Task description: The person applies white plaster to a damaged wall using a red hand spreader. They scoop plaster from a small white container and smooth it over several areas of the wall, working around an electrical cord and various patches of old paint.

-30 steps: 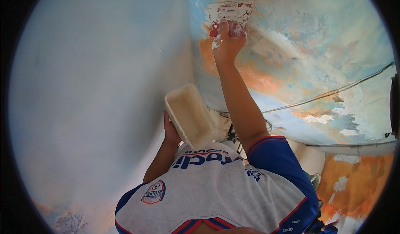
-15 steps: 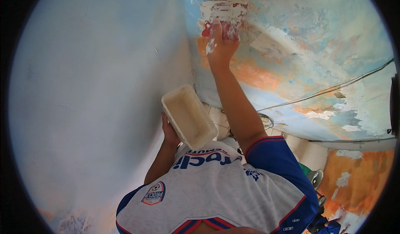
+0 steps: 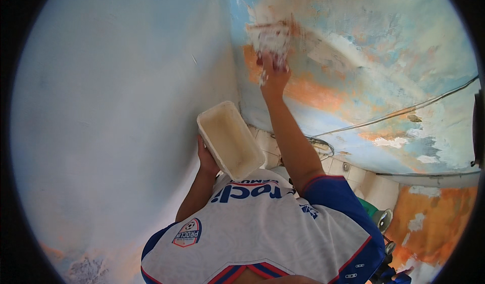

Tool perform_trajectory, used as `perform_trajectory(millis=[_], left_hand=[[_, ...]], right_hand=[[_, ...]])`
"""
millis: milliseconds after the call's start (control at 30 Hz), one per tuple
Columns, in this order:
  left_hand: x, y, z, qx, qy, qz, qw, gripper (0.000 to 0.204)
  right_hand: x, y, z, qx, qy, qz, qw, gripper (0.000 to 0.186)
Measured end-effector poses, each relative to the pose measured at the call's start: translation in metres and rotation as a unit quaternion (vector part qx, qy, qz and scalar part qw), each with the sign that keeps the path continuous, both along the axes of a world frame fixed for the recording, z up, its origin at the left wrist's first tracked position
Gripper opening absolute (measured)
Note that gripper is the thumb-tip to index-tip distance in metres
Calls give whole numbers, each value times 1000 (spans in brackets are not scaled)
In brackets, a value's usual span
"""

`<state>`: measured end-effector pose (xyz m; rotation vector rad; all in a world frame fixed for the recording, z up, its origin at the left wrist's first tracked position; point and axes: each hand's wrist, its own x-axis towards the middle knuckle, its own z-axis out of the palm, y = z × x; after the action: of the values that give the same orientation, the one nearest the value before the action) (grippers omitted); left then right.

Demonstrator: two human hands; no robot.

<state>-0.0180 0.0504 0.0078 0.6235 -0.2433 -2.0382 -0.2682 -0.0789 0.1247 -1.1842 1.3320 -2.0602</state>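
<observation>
Holding the tub point(image 3: 222, 132) by its left side in the left grip point(image 3: 205, 157), in front of the shirt point(image 3: 252, 228); clutching the blurred, white-smeared scraper point(image 3: 274, 39) in the right grip point(image 3: 275, 74), farther out, apparently touching the patchy wall point(image 3: 374, 46) with it

Your right arm point(image 3: 295, 137) was raised and nearly straight, the right hand point(image 3: 275, 78) gripping, white-smeared and blurred; your left hand point(image 3: 206, 157) sat lower, thumb point(image 3: 201, 143) visible, fingers hidden.
</observation>
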Motion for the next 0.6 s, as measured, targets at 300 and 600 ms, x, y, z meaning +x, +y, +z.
perform_trajectory(millis=[300, 600], left_hand=[[-16, -5, 10, 8, -61, 11, 998, 84], [-16, -6, 13, -11, 2, -7, 1000, 81]], right_hand=[[-19, 47, -133, 184, -295, -32, 937, 12], [-11, -3, 81, -53, -53, -30, 997, 16]])
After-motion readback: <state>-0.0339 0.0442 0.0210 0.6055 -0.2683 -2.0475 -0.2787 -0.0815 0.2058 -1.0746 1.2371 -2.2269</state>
